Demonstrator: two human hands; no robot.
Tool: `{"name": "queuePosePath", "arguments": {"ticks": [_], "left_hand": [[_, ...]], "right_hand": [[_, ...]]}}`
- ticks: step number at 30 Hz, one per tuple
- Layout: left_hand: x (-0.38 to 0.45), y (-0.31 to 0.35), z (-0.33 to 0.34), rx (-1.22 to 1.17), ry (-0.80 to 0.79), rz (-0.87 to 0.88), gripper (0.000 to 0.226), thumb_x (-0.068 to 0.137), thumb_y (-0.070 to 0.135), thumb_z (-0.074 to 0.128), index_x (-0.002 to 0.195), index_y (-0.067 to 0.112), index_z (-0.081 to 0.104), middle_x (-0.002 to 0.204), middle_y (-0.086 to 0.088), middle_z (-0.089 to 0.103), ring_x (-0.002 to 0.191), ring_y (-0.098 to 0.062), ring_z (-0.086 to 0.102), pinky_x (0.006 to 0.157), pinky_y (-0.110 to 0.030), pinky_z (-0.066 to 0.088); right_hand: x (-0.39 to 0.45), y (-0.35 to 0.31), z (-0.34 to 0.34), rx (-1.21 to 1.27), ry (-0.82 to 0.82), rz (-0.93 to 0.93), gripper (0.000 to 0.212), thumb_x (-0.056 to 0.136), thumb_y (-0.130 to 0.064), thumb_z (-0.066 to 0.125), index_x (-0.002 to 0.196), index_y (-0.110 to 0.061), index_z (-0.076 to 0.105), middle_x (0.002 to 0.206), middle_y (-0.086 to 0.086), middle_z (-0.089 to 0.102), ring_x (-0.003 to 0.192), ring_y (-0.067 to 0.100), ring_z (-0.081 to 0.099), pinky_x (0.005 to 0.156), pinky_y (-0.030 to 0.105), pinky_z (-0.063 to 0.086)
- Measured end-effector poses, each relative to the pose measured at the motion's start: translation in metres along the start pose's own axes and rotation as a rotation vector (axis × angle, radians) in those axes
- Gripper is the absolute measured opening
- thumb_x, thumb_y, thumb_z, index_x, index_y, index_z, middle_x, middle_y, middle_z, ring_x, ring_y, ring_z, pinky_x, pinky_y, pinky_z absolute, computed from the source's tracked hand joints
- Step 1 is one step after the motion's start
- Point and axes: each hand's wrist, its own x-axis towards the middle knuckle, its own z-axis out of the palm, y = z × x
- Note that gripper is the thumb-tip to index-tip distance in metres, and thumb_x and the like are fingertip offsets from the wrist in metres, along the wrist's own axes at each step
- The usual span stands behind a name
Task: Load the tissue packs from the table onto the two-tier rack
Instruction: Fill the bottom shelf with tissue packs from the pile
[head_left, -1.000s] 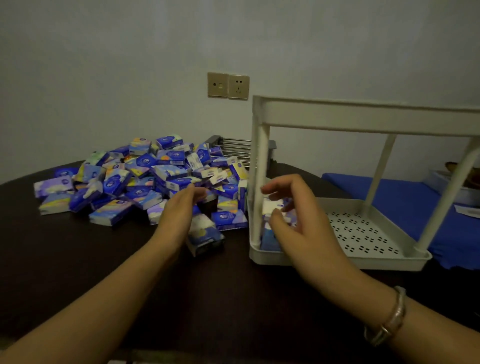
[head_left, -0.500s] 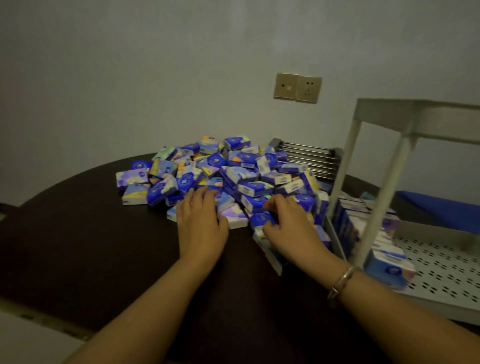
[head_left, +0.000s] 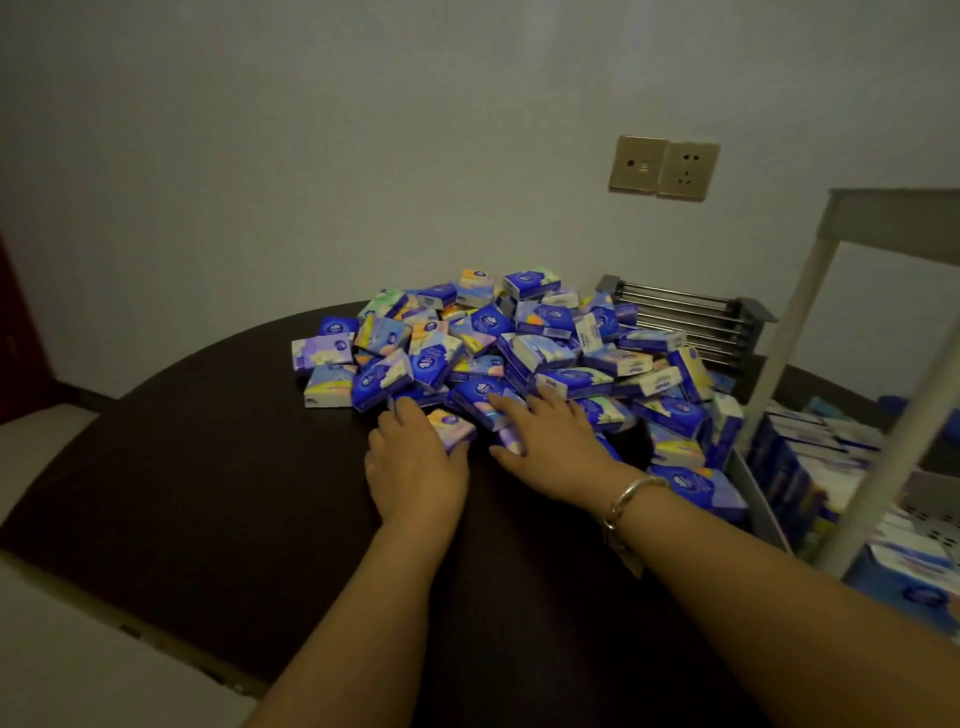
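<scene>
A heap of several blue and pastel tissue packs lies on the dark round table. My left hand sits at the heap's near edge, with thumb and forefinger around one tissue pack. My right hand, a bangle on its wrist, lies flat with spread fingers on the packs beside it. The white two-tier rack stands at the right. Its lower tray holds a row of upright packs; the top tier shows only its rim.
A metal wire rack stands behind the heap against the wall. A double wall socket is above it. The table's curved edge runs along the left, with pale floor beyond.
The view has swung left, pushing the rack to the frame's right edge. Both hands stay at the heap's front; my right hand has spread flat and my left has closed round a pack.
</scene>
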Motion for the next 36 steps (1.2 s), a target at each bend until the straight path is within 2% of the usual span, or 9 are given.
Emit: {"name": "queuePosePath", "arguments": {"ticks": [4,7,10,14,18,25,28,33,36], "left_hand": [[0.004,0.010,-0.008,-0.689,-0.012,-0.215,0.048,0.091,0.040,0.053,0.126,0.016,0.032,0.124,-0.013,0.051,0.100,-0.025,0.057,0.076,-0.037,0.047],[0.011,0.010,-0.007,-0.870,-0.079,-0.325,0.046,0.097,0.038,0.041,0.139,0.027,0.024,0.121,-0.009,0.052,0.094,-0.025,0.062,0.075,-0.036,0.053],[0.015,0.013,-0.008,-1.078,-0.143,-0.422,0.044,0.101,0.036,0.034,0.144,0.032,0.024,0.110,-0.006,0.051,0.082,-0.019,0.058,0.069,-0.030,0.049],[0.013,0.016,-0.011,-1.367,-0.256,-0.437,0.043,0.095,0.045,0.045,0.133,0.029,0.032,0.113,-0.006,0.058,0.100,-0.023,0.062,0.090,-0.043,0.051],[0.013,0.012,-0.012,-1.318,-0.206,-0.415,0.058,0.089,0.029,0.062,0.135,0.025,0.027,0.122,-0.010,0.058,0.107,-0.024,0.062,0.097,-0.046,0.049],[0.007,0.012,-0.013,-1.300,-0.169,-0.293,0.055,0.091,0.031,0.060,0.131,0.038,0.024,0.113,0.005,0.054,0.097,-0.015,0.061,0.087,-0.046,0.054],[-0.002,0.017,-0.017,-1.271,-0.169,-0.163,0.050,0.093,0.026,0.057,0.130,0.041,0.027,0.105,0.013,0.050,0.093,-0.011,0.061,0.076,-0.040,0.057],[-0.024,0.028,-0.028,-1.247,-0.206,-0.139,0.047,0.093,0.025,0.056,0.127,0.039,0.026,0.105,0.012,0.052,0.089,-0.009,0.061,0.074,-0.039,0.058],[-0.050,0.048,-0.040,-1.248,-0.295,-0.148,0.054,0.093,0.033,0.054,0.136,0.036,0.021,0.117,0.007,0.051,0.094,-0.012,0.060,0.069,-0.033,0.056]], "right_hand": [[0.000,-0.008,0.002,0.020,0.236,0.031,0.036,0.090,-0.042,0.050,0.121,-0.024,0.045,0.117,0.011,0.054,0.122,0.029,0.041,0.107,0.044,0.027],[-0.003,-0.010,0.000,0.088,0.303,0.025,0.030,0.082,-0.041,0.056,0.107,-0.025,0.050,0.102,0.004,0.059,0.108,0.026,0.050,0.100,0.042,0.034],[-0.008,-0.015,-0.006,0.605,0.299,0.087,0.025,0.077,-0.040,0.060,0.100,-0.033,0.051,0.090,-0.001,0.062,0.090,0.024,0.059,0.083,0.043,0.051],[-0.014,-0.027,-0.012,0.822,0.185,-0.040,0.025,0.083,-0.040,0.062,0.109,-0.041,0.060,0.090,-0.006,0.066,0.089,0.011,0.063,0.083,0.033,0.050],[-0.009,-0.021,-0.011,0.746,0.172,-0.052,0.035,0.080,-0.046,0.051,0.112,-0.038,0.065,0.110,-0.005,0.067,0.103,0.010,0.056,0.092,0.032,0.044],[-0.023,-0.009,-0.005,-0.186,0.046,0.065,0.064,0.085,-0.049,0.054,0.137,-0.019,0.032,0.132,0.014,0.047,0.128,0.034,0.034,0.102,0.042,0.030],[-0.028,-0.013,-0.009,-0.040,0.091,0.018,0.051,0.086,-0.035,0.055,0.131,-0.018,0.040,0.117,0.013,0.056,0.114,0.032,0.049,0.090,0.038,0.040],[-0.059,-0.005,-0.041,0.577,0.270,0.135,0.032,0.096,-0.025,0.043,0.125,-0.014,0.048,0.100,0.009,0.061,0.080,0.022,0.060,0.065,0.032,0.047],[-0.094,0.001,-0.063,0.833,0.351,0.068,0.034,0.097,-0.026,0.045,0.132,-0.025,0.044,0.114,-0.003,0.056,0.093,0.014,0.060,0.072,0.030,0.050]]}}
